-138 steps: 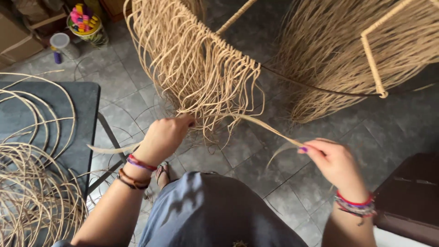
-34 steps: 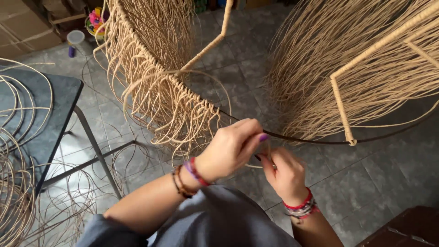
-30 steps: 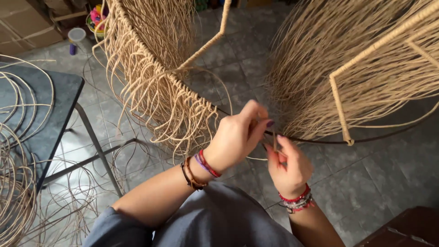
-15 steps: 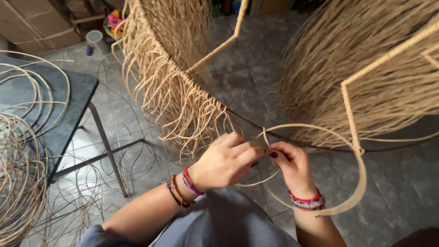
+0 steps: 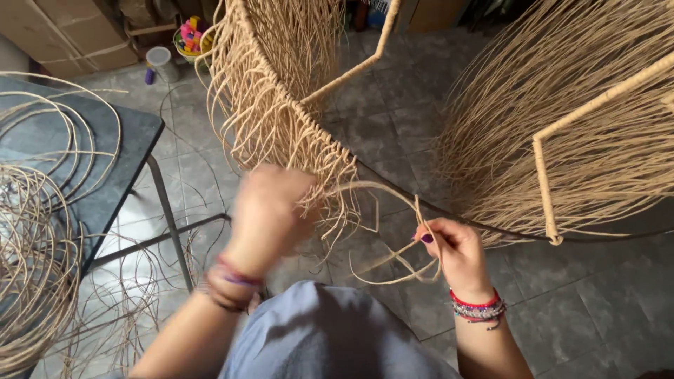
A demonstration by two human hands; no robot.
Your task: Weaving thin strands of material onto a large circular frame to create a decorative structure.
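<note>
Rattan strand (image 5: 393, 200) btwn both hands, dark table (image 5: 105, 182) w/ coils at left.

Tight quarters here: the fringe of loose cane ends (image 5: 281, 133) hangs right over the left hand (image 5: 270, 210), and the dark hoop (image 5: 449, 214) bars the way ahead of the right hand (image 5: 456, 249). Open floor tiles (image 5: 597, 309) lie right; the dark table (image 5: 105, 182) crowds the left.
</note>
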